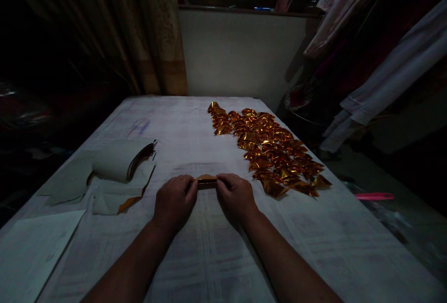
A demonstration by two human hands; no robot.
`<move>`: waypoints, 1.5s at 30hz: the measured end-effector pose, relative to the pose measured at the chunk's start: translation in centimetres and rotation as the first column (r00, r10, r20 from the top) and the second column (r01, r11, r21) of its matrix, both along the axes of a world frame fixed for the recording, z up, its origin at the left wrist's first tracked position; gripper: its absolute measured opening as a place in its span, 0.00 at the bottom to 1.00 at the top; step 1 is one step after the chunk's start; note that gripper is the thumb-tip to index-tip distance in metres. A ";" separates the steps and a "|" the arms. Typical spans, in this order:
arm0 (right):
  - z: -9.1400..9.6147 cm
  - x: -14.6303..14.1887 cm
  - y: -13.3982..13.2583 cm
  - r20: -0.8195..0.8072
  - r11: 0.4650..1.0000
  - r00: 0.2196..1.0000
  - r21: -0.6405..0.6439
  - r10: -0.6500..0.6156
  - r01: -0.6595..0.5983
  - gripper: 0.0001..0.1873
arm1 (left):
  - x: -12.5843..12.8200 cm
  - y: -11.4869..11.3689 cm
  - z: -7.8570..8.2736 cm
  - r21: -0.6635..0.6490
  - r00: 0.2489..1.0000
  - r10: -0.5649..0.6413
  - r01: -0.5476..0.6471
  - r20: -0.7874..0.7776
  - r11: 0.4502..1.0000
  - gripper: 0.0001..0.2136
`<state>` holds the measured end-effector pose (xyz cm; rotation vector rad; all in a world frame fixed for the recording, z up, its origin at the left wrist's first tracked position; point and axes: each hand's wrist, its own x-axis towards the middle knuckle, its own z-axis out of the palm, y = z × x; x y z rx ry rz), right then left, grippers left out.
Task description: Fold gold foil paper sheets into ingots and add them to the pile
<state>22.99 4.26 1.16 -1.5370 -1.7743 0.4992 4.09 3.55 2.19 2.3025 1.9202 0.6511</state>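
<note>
A small folded piece of gold foil paper (206,180) lies on the table between my two hands. My left hand (174,202) pinches its left end with curled fingers. Its right end is gripped by my right hand (234,198), fingers closed. Both hands rest low on the cloth-covered table (195,256). To the right lies a long heap of several folded gold foil pieces (270,148), reaching from the far middle to just beside my right hand.
A stack of unfolded sheets (120,159), pale side up with gold edges, lies left of my hands, with loose sheets (115,196) around it. A white paper (31,247) sits at the near left. Hanging clothes (380,75) fill the right; a curtain (153,33) hangs behind.
</note>
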 end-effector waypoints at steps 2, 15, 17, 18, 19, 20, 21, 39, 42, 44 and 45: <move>0.3 -0.1 -0.1 0.067 0.998 0.996 -0.035 -0.050 0.053 0.11 | 0.0 0.0 -0.1 0.012 1.000 -0.007 0.007 0.009 1.000 0.12; 0.2 0.1 -0.2 0.208 0.996 0.977 -0.071 -0.034 0.049 0.13 | 0.2 0.0 0.1 -0.010 0.999 0.032 -0.033 -0.015 0.999 0.12; 0.2 0.1 -0.2 0.204 0.996 0.979 -0.073 -0.027 0.043 0.13 | 0.2 0.0 0.1 -0.010 0.999 0.029 -0.029 -0.015 1.000 0.12; 0.2 0.1 -0.2 0.197 0.997 0.980 -0.072 -0.023 0.038 0.13 | 0.2 0.0 0.0 -0.013 1.000 0.025 -0.025 -0.015 1.000 0.12; 0.1 0.1 -0.2 0.188 0.997 0.982 -0.069 -0.016 0.030 0.13 | 0.2 0.0 0.0 -0.014 1.000 0.023 -0.023 -0.016 1.000 0.12; 0.1 0.1 -0.3 0.180 0.998 0.984 -0.065 -0.009 0.021 0.13 | 0.2 0.0 0.0 -0.012 1.000 0.021 -0.021 -0.019 1.000 0.12; 0.1 0.1 -0.3 0.174 0.998 0.985 -0.059 0.000 0.010 0.13 | 0.2 0.0 -0.1 -0.008 1.000 0.018 -0.018 -0.024 1.000 0.13; -0.1 -0.1 -0.2 0.145 0.998 0.988 -0.032 0.056 -0.052 0.13 | 0.5 -0.3 -0.5 -0.005 0.992 -0.056 0.056 -0.113 0.998 0.12; 0.0 -0.2 -0.3 0.134 0.997 0.989 -0.034 0.066 -0.062 0.13 | 0.5 -0.3 -0.5 0.002 0.993 -0.061 0.062 -0.100 0.998 0.11; 0.1 -0.3 -0.3 0.117 0.997 0.990 -0.043 0.072 -0.067 0.13 | 0.5 -0.2 -0.5 -0.001 0.994 -0.066 0.067 -0.086 0.998 0.11; 0.2 -0.3 -0.3 0.109 0.997 0.992 -0.046 0.071 -0.066 0.12 | 0.5 -0.2 -0.5 -0.004 0.995 -0.064 0.064 -0.082 0.998 0.11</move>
